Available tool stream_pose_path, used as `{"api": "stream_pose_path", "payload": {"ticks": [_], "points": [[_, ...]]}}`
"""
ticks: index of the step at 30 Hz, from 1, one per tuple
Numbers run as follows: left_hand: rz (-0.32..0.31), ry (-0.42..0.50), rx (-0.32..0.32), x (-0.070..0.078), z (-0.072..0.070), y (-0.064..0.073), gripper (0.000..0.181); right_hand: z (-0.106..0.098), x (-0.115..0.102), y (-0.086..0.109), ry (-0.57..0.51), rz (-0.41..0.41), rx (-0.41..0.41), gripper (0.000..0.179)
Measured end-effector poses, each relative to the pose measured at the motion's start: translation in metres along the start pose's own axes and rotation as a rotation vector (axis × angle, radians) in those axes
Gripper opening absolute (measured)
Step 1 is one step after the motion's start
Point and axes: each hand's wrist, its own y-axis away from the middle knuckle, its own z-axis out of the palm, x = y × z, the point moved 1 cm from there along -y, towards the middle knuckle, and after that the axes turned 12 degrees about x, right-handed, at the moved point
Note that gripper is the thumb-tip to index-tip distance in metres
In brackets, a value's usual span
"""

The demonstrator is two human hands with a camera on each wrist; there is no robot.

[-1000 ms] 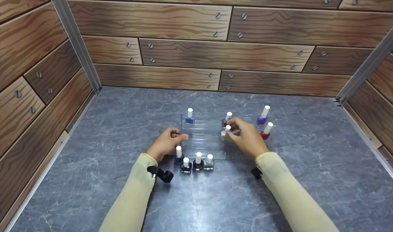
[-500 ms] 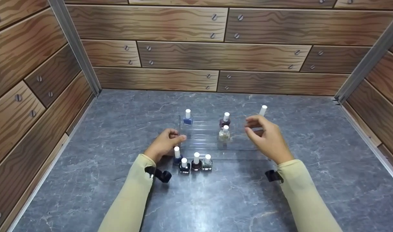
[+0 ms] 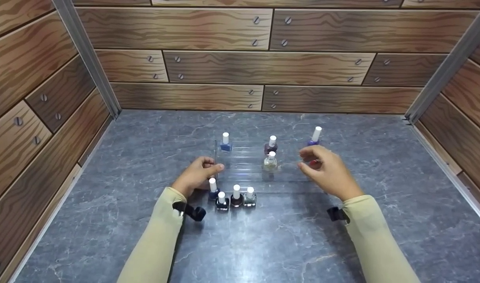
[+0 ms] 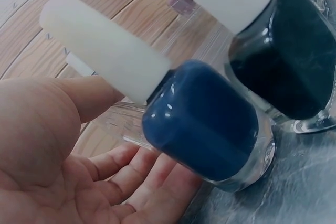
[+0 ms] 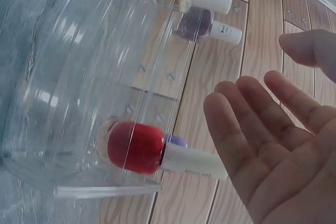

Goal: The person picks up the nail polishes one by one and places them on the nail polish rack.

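My left hand pinches the left side wall of a clear plastic stepped rack between thumb and fingers. Near its wrist stands a navy nail polish bottle. My right hand is held over the rack's right part, fingers loosely bent around nothing. It partly hides a red nail polish bottle in the head view; behind that stands a purple one. Also on the rack are a blue bottle, a dark plum bottle and a pale clear bottle. All have white caps.
In front of the rack, beside the navy bottle, stand a black bottle, a dark brown bottle and a glittery clear bottle. Wood-pattern walls enclose the grey marbled table at the back and sides.
My right hand has let go of the pale clear bottle, which stays upright on the rack, and has moved right to the red bottle. My left hand keeps its hold on the rack.
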Motion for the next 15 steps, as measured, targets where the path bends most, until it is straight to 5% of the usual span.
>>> {"api": "stream_pose_path", "payload": {"ticks": [8, 15], "points": [[0.007, 0.001, 0.012, 0.001, 0.0, 0.001, 0.055, 0.037, -0.028, 0.007, -0.007, -0.055, -0.251, 0.032], [0.005, 0.003, 0.009, 0.001, 0.002, 0.001, 0.057, 0.075, -0.056, 0.011, 0.1, -0.155, -0.441, 0.03]]}}
